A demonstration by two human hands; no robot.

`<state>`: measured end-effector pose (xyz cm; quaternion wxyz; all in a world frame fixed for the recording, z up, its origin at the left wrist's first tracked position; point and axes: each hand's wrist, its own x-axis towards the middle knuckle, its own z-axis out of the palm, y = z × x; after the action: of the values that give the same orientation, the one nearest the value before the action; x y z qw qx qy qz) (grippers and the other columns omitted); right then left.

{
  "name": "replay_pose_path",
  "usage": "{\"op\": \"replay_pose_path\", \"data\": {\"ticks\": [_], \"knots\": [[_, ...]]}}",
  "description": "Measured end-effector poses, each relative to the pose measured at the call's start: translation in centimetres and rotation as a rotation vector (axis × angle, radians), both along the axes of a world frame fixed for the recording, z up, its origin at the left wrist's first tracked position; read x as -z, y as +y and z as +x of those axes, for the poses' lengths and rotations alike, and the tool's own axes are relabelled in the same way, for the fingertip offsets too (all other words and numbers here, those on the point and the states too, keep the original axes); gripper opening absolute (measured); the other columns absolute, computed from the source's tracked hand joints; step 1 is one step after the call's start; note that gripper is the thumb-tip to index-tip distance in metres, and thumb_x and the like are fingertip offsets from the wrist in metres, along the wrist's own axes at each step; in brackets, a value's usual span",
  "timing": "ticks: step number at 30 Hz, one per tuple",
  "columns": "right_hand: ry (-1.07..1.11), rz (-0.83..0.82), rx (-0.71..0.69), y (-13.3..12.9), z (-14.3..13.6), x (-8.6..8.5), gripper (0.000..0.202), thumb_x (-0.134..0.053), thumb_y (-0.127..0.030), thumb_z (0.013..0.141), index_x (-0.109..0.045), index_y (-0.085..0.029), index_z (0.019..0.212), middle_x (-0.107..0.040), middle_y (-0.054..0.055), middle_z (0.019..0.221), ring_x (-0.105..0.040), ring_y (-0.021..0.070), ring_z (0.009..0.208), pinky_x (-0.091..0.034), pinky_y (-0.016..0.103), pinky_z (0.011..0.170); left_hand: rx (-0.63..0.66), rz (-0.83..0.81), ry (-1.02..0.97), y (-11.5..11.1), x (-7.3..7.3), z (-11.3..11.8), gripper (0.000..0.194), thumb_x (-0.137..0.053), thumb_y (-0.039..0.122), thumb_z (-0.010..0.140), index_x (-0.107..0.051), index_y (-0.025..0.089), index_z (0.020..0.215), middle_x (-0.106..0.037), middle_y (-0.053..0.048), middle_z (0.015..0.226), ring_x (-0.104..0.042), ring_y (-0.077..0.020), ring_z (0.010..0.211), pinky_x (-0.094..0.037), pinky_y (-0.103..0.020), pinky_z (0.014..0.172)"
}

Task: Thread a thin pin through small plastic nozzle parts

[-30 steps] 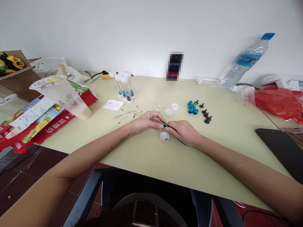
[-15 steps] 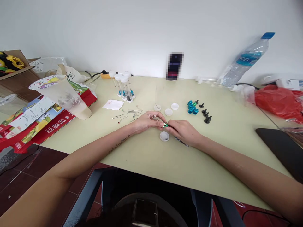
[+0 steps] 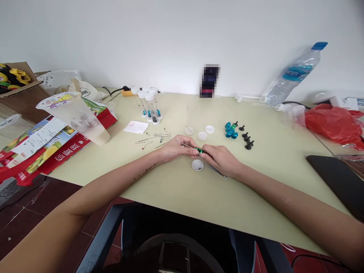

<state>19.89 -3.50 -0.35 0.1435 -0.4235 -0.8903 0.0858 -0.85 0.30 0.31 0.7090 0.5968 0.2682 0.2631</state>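
My left hand [image 3: 174, 148] is closed in a pinch on a small shiny green piece [image 3: 199, 150]. A thin metal rod [image 3: 182, 143] slants out over the left fingers. From the other side my right hand [image 3: 223, 157] pinches the dark end of that piece, its fingertips close to the left ones. How the parts join is hidden by the fingers. Just below the hands sits a white cap [image 3: 193, 168] with tiny dark bits inside. Partly under my right hand lies a slim metal tool [image 3: 218, 171].
Blue-green metallic pieces [image 3: 229, 131] and black knob-like parts [image 3: 249, 145] lie right of the hands. Thin metal rods [image 3: 159, 135], clear tubes [image 3: 150, 104] and white paper [image 3: 135, 127] are left. White caps [image 3: 202, 135] lie beyond. A drink cup [image 3: 82, 117] and water bottle [image 3: 297, 74] flank the table.
The green piece has turned slightly between my fingers, and more of the thin rod and of its dark end shows. Both hands stay in nearly the same place.
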Motion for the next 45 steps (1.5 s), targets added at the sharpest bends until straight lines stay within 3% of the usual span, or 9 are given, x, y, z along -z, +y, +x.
{"op": "replay_pose_path", "data": {"ticks": [9,16,23,30,37,45], "knots": [[0.114,-0.030,0.011,0.1,0.2,0.1,0.047,-0.023,-0.050,0.094,-0.048,-0.011,0.085,-0.050,0.001,0.069,-0.038,0.0015,0.057,-0.023,0.012,0.056,-0.047,0.001,-0.026,0.0,0.1,0.2,0.033,-0.077,0.026,0.060,-0.062,0.010,0.085,-0.065,-0.005,0.082,-0.061,-0.0112,0.071,-0.047,-0.027,0.074],[0.151,0.039,0.060,-0.2,0.3,0.4,0.040,-0.033,-0.050,0.092,-0.048,-0.013,0.096,-0.051,0.000,0.071,-0.035,0.0001,0.052,-0.025,0.011,0.055,-0.044,0.066,-0.021,-0.3,-0.4,0.1,0.028,-0.072,0.031,0.067,-0.059,0.008,0.077,-0.061,-0.004,0.071,-0.055,-0.0078,0.061,-0.044,-0.024,0.065],[0.134,0.027,-0.005,-0.2,0.2,0.1,0.044,-0.024,-0.046,0.095,-0.050,-0.012,0.086,-0.052,0.001,0.073,-0.041,0.0010,0.060,-0.025,0.012,0.058,-0.051,0.070,-0.040,-0.6,-0.2,0.5,0.029,-0.071,0.032,0.068,-0.059,0.009,0.080,-0.061,-0.004,0.070,-0.055,-0.0092,0.059,-0.045,-0.025,0.061],[0.129,-0.017,-0.055,-0.2,0.4,-0.1,0.045,-0.018,-0.042,0.097,-0.052,-0.012,0.089,-0.053,0.001,0.076,-0.042,0.0014,0.063,-0.026,0.013,0.060,-0.039,0.104,-0.071,-1.1,-0.3,0.7,0.026,-0.068,0.032,0.072,-0.057,0.010,0.081,-0.058,-0.003,0.067,-0.055,-0.0094,0.059,-0.044,-0.023,0.057],[0.160,-0.006,0.052,-0.3,0.4,0.1,0.042,-0.030,-0.049,0.093,-0.049,-0.012,0.092,-0.053,0.001,0.076,-0.041,0.0005,0.060,-0.027,0.012,0.058,-0.078,0.122,-0.105,-1.1,-0.2,0.8,0.025,-0.064,0.033,0.075,-0.056,0.009,0.078,-0.059,-0.004,0.067,-0.053,-0.0081,0.055,-0.043,-0.021,0.055],[0.158,-0.071,-0.042,-0.1,0.5,0.1,0.049,-0.017,-0.044,0.096,-0.052,-0.012,0.086,-0.054,0.002,0.076,-0.043,0.0011,0.066,-0.029,0.013,0.063,-0.053,0.138,-0.117,-1.5,-0.3,1.0,0.026,-0.066,0.033,0.073,-0.057,0.009,0.080,-0.058,-0.004,0.065,-0.055,-0.0105,0.059,-0.046,-0.025,0.060]]}}
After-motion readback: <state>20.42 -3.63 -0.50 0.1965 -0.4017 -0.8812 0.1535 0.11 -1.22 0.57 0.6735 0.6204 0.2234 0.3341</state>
